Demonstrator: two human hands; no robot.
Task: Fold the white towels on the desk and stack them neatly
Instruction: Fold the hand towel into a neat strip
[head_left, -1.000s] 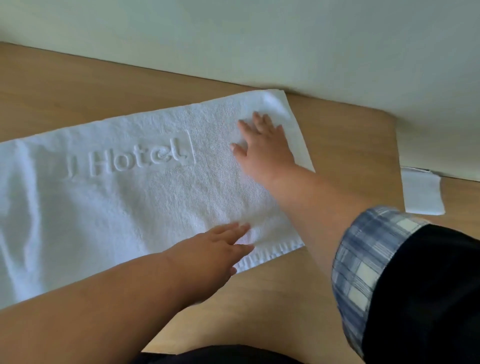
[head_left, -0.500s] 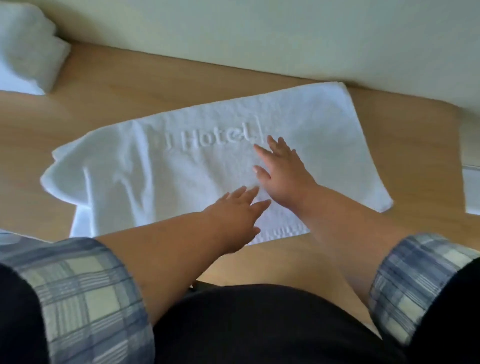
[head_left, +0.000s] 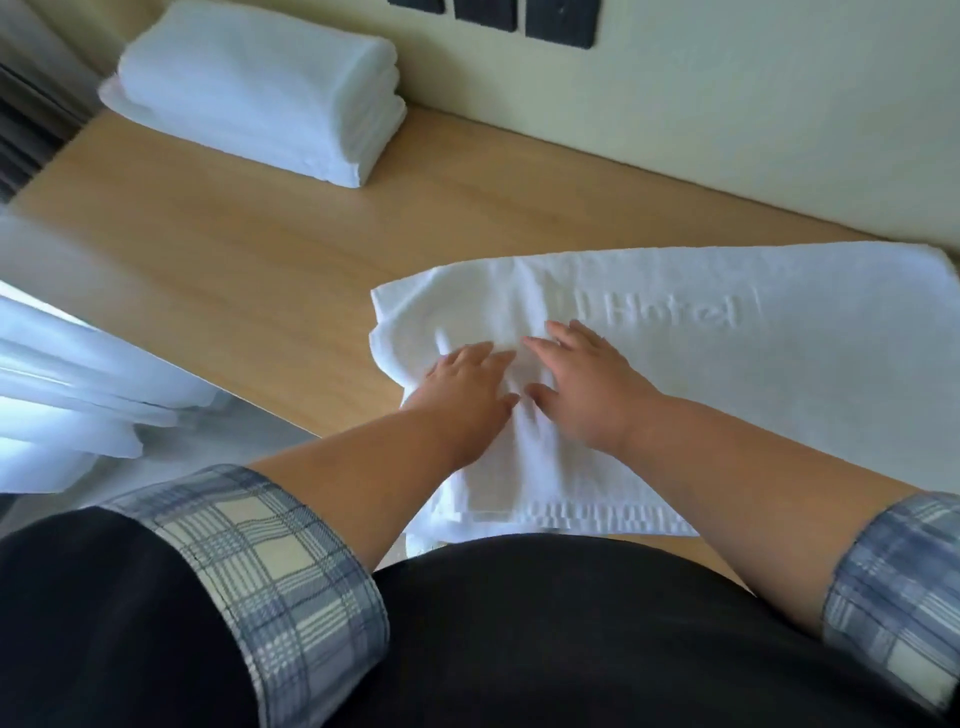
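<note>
A white towel (head_left: 779, 395) with raised "Hotel" lettering lies spread flat on the wooden desk (head_left: 270, 270), reaching past the right edge of the view. Both my hands lie flat on its left part, side by side. My left hand (head_left: 462, 384) presses near the towel's left edge with straight fingers. Just to its right, my right hand (head_left: 587, 384) presses below the lettering, fingers spread. A stack of folded white towels (head_left: 260, 88) sits at the desk's far left corner against the wall.
A pale wall (head_left: 727, 104) runs along the back of the desk, with dark panels (head_left: 550, 15) at the top. White sheer curtains (head_left: 67, 374) hang left of the desk. The desk's near edge meets my dark clothing.
Both hands have slid leftward across the towel, from its right end to its left part. The view has swung left, bringing the folded stack and curtains into sight.
</note>
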